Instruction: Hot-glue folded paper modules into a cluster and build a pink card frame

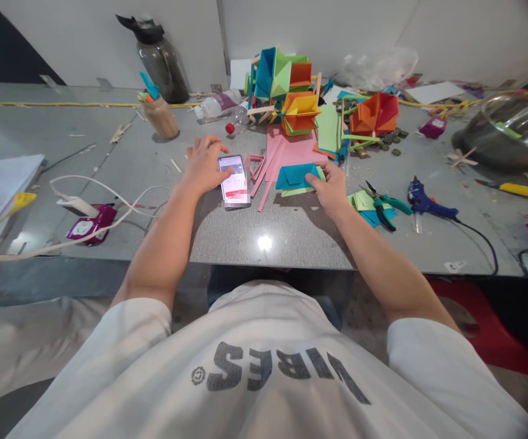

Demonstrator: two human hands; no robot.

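Note:
My left hand [206, 166] is beside a smartphone [233, 177] with a lit screen, its thumb at the screen and its other fingers spread over the table. Between thumb and fingers, my right hand [328, 186] grips folded paper pieces [296, 175], blue on top and light green beneath. Pink paper strips [271, 161] and a pink folded triangle frame [255, 166] lie between the phone and the held paper. Just right of my right hand are more green and blue folded papers [363, 200], with teal-handled pliers [385, 204] resting on them.
A colourful folded-paper structure [286, 85] stands at the back, near red-orange paper boxes [374, 114]. On the right are a blue glue gun [428, 200], a yellow cutter [520, 189] and a metal bowl [497, 137]. A dark bottle [163, 64] and a jar [161, 119] stand back left; a white cable [122, 219] crosses the left.

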